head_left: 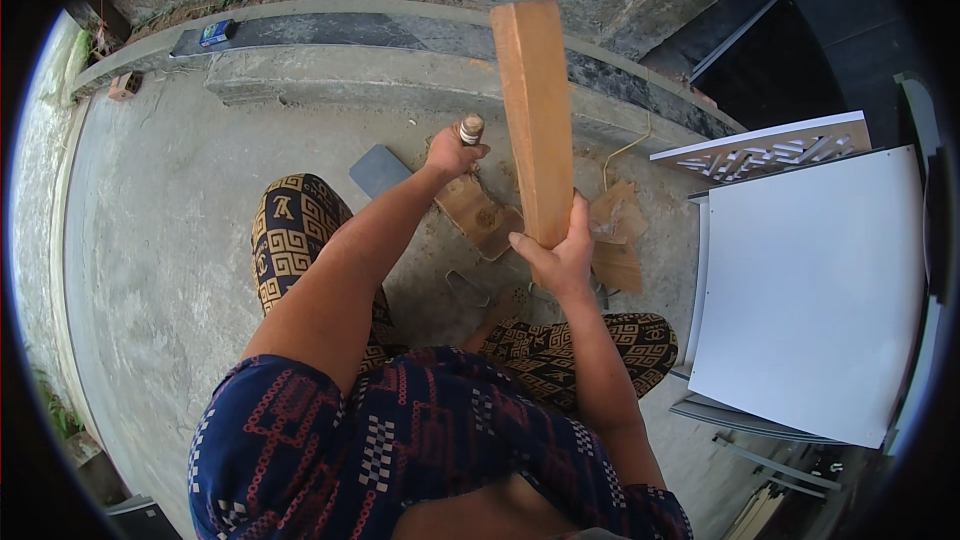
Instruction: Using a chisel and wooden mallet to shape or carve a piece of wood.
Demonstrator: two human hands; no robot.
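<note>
My left hand (pixel 452 152) is closed around a chisel (pixel 471 126), known by its upright round handle with a pale band near the top. Its blade is hidden below my fist. Under that hand, a brown wooden piece (pixel 478 223) with a curved edge and a round dark hollow lies on the floor. My right hand (pixel 562 260) grips the narrow end of a long, thick wooden block (pixel 535 110). The block is raised, its broad end pointing away from me, and it covers part of the floor behind. Beside my left forearm lies a flat grey slab (pixel 378 172).
Brown scraps (pixel 618 225) lie right of the wooden piece, and a sandal-like item (pixel 467 289) is near my legs. A low concrete ledge (pixel 350 75) curves across the back, with a small blue box (pixel 216 33) on it. A large white panel (pixel 805 290) stands at the right.
</note>
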